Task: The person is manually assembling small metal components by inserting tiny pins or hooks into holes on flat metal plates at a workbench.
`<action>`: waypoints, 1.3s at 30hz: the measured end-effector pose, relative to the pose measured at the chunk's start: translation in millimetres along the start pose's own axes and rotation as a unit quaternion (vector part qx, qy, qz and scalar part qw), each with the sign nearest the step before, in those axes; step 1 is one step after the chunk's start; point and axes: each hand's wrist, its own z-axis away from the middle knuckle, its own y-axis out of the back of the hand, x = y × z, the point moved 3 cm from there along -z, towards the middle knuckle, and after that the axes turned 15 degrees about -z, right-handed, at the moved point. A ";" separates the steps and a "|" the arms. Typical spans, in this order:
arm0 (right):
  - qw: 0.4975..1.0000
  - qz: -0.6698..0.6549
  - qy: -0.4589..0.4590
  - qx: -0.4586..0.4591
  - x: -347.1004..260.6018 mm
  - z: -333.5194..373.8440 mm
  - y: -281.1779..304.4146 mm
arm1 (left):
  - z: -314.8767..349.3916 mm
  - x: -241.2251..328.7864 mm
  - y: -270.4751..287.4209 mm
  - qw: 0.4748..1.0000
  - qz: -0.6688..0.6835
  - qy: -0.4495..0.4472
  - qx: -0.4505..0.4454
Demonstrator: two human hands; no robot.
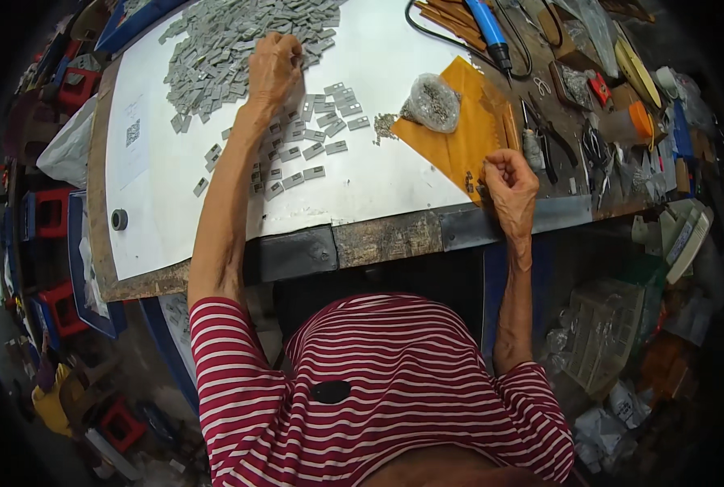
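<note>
A white sheet (402, 187) covers much of the wooden workbench (388, 239). On the sheet lie a heap of grey pieces (214, 58), loose pieces (337, 147), a black ring (119, 219) and part of an orange sheet (428, 148); at right, pliers (545, 127) and a blue tool (487, 26).

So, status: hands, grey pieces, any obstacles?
Left fingers at the grey pile. Right fingers curled by orange sheet; grips unclear. In between: bag of small parts.

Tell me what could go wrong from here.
The left hand could knock pieces from the heap of small grey rectangular pieces into the spread-out grey ones. The rounded clear plastic bag of tiny parts might tip and spill; loose bits lie beside it. Small dark parts near the right hand might slip over the nearby table edge.
</note>
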 end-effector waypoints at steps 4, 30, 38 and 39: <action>0.998 -0.019 -0.056 0.011 10.5 0.3 -0.7 | 4.5 -2.9 -3.2 0.998 -0.039 -0.042 0.002; 0.966 -0.224 -0.121 -0.043 -19.2 25.3 -28.1 | 130.5 170.4 78.4 0.640 0.653 0.299 -0.273; 0.959 -0.216 -0.135 -0.126 -23.7 37.1 -37.9 | 136.5 174.7 73.1 0.667 0.647 0.275 -0.248; 0.959 -0.214 -0.133 -0.129 -23.8 37.5 -38.7 | 136.9 174.7 72.7 0.663 0.651 0.275 -0.247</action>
